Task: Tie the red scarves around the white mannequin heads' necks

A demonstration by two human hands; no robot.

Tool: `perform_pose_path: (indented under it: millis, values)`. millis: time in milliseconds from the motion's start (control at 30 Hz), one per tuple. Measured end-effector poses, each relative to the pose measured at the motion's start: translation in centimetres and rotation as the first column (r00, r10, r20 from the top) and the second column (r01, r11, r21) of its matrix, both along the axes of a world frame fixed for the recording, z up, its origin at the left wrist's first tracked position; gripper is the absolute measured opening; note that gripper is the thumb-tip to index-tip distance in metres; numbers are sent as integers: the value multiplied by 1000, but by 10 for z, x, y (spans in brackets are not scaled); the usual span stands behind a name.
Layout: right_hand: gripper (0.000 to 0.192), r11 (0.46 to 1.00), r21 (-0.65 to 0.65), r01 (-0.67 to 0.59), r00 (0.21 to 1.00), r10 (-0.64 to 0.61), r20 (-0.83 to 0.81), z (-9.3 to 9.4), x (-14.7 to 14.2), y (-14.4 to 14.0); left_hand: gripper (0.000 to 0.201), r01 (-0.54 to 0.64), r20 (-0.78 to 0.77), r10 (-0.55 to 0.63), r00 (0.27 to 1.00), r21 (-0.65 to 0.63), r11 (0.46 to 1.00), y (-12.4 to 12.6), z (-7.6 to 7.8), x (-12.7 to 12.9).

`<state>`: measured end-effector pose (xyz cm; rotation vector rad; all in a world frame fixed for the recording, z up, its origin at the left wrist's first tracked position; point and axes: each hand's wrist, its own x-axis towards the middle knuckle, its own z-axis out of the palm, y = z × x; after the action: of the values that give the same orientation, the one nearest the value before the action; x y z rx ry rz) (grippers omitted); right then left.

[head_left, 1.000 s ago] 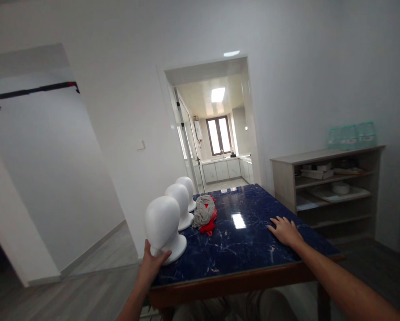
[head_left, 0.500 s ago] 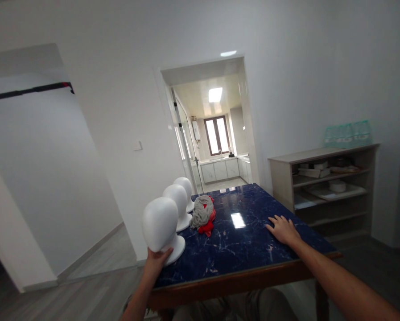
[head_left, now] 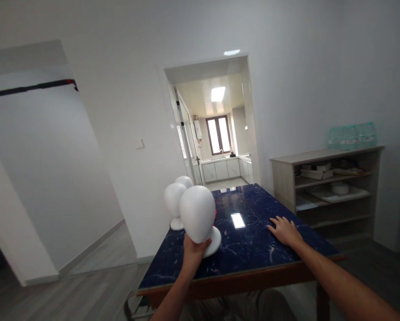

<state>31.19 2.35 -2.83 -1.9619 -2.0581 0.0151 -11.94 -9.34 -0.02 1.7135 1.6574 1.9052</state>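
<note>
Evidently light and stiff, the white mannequin head point(head_left: 197, 213) is gripped at its neck by the left hand point(head_left: 193, 246); right hand point(head_left: 284, 230) rests flat on the counter point(head_left: 253, 249).

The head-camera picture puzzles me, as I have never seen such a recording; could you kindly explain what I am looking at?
There is no machine here: the camera sits on a person's head and looks forward and down, so the two bare arms reaching in from below are that person's own. The left hand grips a white foam mannequin head by the neck, just above its round base, near the middle of the dark blue marble-patterned table. The right hand lies flat, palm down, on the tabletop. Two more white mannequin heads stand behind the held one, at the table's left edge. A wooden shelf unit stands against the wall to the right, and a doorway opens onto a kitchen.
</note>
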Motion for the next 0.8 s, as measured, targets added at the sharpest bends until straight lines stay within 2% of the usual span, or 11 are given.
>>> perform_pose_path:
  millis: [167, 300, 567, 800]
  values:
    - [67, 1000, -3, 8, 1000, -8, 6, -8, 3, 9, 76, 52, -48, -56, 997, -92, 994, 35, 1, 81]
    - [68, 1000, -2, 1, 1000, -1, 5, -9, 5, 11, 81, 56, -71, -68, 995, -167, 984, 52, -1, 115]
    - [69, 1000, 5, -3, 1000, 3, 15, -5, 3, 6, 84, 125, -24, -136, 990, -264, 956, 56, -10, 127]
    - [69, 1000, -20, 15, 999, -15, 28, -1, 1, 4, 82, 104, -65, -123, 990, -238, 966, 55, -13, 128]
